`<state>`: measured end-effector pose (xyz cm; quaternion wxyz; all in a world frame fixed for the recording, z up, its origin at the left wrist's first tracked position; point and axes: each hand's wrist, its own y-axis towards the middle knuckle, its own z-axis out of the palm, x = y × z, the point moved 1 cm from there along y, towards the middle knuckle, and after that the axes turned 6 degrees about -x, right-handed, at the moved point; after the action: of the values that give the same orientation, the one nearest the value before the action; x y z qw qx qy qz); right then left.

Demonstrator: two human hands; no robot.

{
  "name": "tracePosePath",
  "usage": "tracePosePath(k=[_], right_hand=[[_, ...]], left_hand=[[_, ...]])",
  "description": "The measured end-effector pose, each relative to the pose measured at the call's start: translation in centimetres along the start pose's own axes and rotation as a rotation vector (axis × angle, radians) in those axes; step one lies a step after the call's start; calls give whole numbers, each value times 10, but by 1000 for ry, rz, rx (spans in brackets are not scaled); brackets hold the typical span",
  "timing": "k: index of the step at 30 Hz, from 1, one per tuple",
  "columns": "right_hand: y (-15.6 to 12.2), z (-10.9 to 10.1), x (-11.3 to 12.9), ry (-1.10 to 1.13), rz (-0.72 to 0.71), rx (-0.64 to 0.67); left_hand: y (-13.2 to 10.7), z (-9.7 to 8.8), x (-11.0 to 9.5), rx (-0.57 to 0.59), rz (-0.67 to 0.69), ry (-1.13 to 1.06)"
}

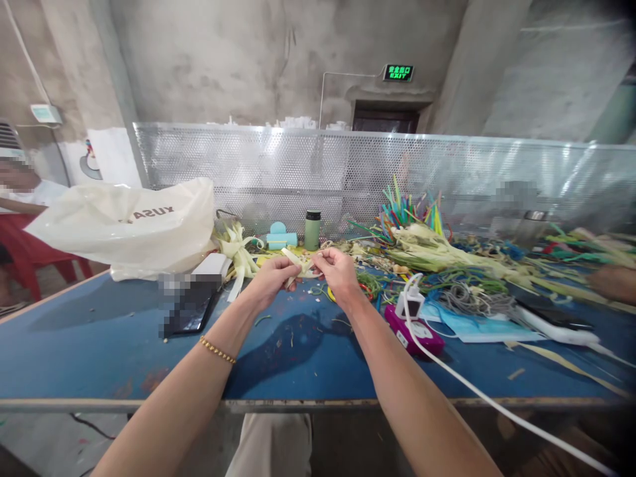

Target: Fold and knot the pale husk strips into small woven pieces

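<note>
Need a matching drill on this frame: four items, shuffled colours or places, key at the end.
Column 1
1. Pale strip
2. Bottle
3. Power block
4. Plastic bag

Column 2
A. Mostly purple
B. Off-white, with dark lettering
C. Between the fingers and thumb of the left hand
D. Green, standing upright

Pairs: 1-C, 2-D, 3-A, 4-B
</note>
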<state>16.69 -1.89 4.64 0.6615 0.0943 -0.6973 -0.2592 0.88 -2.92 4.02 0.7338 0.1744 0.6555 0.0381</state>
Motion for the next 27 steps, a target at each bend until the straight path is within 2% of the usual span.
tracePosePath(k=[4, 7, 11, 16, 22, 27], right_hand=[[0, 0, 3, 44, 83, 33], [-5, 2, 5, 60, 184, 129], [-10, 5, 5, 74, 130, 220], [-7, 4, 3, 107, 65, 149], [-3, -1, 6, 148, 60, 70], [-4, 1, 7, 125, 52, 98]], left_hand=[[1, -1, 1, -32, 45, 35], [1, -1, 1, -43, 79, 38], [0, 0, 1, 1, 63, 33], [-3, 2, -1, 109, -6, -80], [0, -2, -1, 117, -49, -26], [0, -3, 1, 105, -7, 22]])
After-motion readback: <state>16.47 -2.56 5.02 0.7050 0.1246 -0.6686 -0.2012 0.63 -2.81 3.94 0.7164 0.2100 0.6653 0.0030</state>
